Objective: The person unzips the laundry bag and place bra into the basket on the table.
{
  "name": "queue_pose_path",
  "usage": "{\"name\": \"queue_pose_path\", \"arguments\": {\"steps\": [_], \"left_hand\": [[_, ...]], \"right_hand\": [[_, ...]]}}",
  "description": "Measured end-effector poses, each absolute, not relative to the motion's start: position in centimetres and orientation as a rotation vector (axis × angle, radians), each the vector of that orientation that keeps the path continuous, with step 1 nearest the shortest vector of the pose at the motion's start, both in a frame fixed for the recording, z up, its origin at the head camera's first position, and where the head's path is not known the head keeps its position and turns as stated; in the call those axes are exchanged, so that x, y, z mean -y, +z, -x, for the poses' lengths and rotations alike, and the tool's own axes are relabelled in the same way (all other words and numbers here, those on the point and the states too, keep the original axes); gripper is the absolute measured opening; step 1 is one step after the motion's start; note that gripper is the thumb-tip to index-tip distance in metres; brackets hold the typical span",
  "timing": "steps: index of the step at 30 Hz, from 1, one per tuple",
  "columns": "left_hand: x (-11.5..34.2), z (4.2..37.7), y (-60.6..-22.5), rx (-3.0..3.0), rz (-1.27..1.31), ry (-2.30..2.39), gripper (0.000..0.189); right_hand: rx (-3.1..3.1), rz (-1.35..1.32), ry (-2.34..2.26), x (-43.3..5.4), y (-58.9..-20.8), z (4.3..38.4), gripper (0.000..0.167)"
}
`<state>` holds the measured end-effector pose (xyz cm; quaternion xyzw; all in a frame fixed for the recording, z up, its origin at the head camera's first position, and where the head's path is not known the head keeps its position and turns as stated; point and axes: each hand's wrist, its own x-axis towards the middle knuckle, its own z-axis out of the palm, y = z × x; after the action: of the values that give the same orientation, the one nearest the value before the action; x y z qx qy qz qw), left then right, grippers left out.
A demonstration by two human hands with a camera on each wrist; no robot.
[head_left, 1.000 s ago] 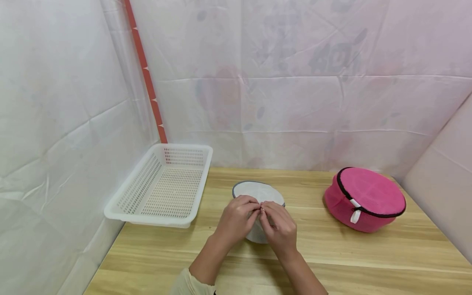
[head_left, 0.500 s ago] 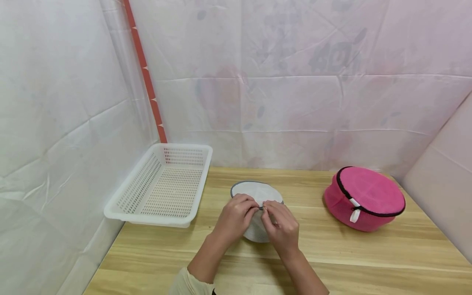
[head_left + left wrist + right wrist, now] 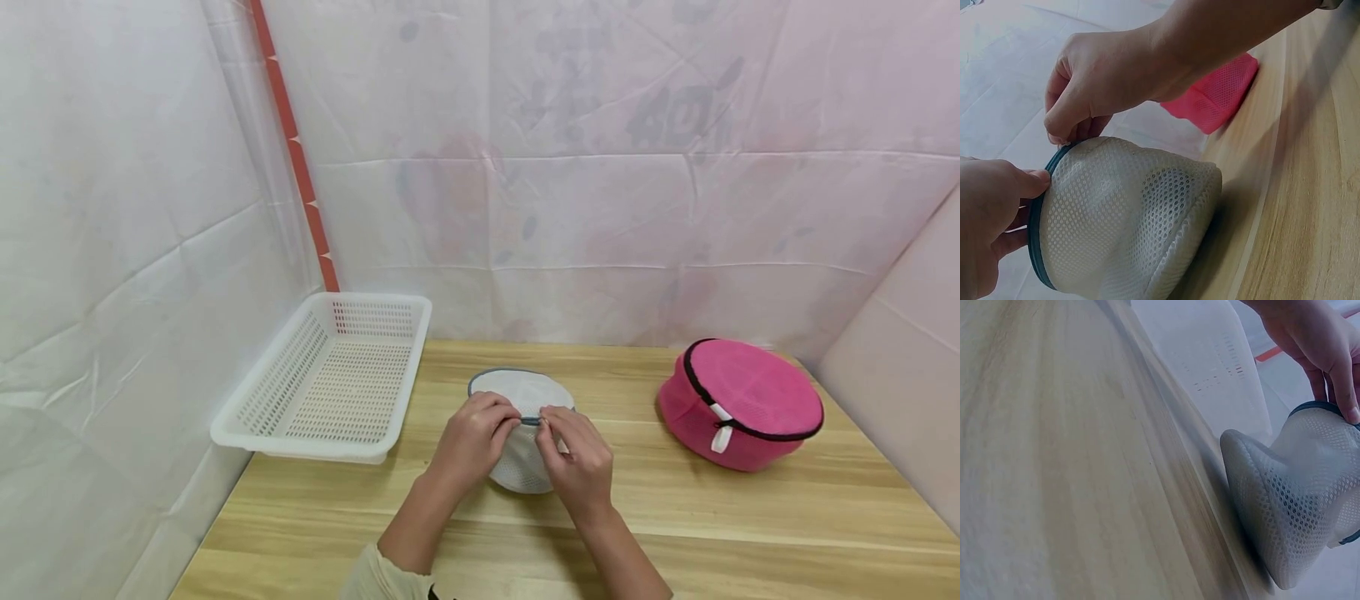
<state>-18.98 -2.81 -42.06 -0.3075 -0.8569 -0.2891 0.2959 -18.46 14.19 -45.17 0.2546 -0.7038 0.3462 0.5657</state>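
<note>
A round white mesh laundry bag (image 3: 525, 468) with a blue-grey zip edge stands on the table in front of me. My left hand (image 3: 467, 440) pinches that edge on the near side, thumb against fingers. Just to its right, my right hand (image 3: 582, 460) pinches the same edge; whether a zip pull sits between its fingertips is too small to tell. A short stretch of zip shows between the hands. The left wrist view has the bag's mesh side (image 3: 1104, 219) dented inward, with the left hand (image 3: 988, 215) and right hand (image 3: 1107, 72) both at the rim.
To the left, a white perforated plastic basket (image 3: 408, 392) stands by the sheeted wall. A pink mesh laundry bag (image 3: 753, 392) with black zip and white tab sits at the right. White sheeting (image 3: 585, 217) rises behind the wooden table (image 3: 720, 542).
My right hand has shifted slightly right, away from the left hand. The fingertips, close together before, now stand apart with more blue-grey zip showing between them. Basket and pink bag stay put.
</note>
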Motion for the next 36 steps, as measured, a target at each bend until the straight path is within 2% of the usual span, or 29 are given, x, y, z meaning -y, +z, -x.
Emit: {"name": "queue_pose_path", "arguments": {"steps": [13, 22, 36], "left_hand": [[3.0, 19.0, -41.8, 2.265, 0.776, -0.737, 0.006], [2.3, 18.6, -41.8, 2.225, 0.852, -0.704, 0.012], [2.2, 18.6, -41.9, 2.2, 0.863, -0.694, 0.005]], "right_hand": [[1.638, -0.614, 0.838, -14.2, -45.1, 18.4, 0.01], [1.623, -0.686, 0.843, -13.6, -45.1, 18.2, 0.011], [1.62, -0.685, 0.828, -13.3, -44.9, 18.1, 0.012]]}}
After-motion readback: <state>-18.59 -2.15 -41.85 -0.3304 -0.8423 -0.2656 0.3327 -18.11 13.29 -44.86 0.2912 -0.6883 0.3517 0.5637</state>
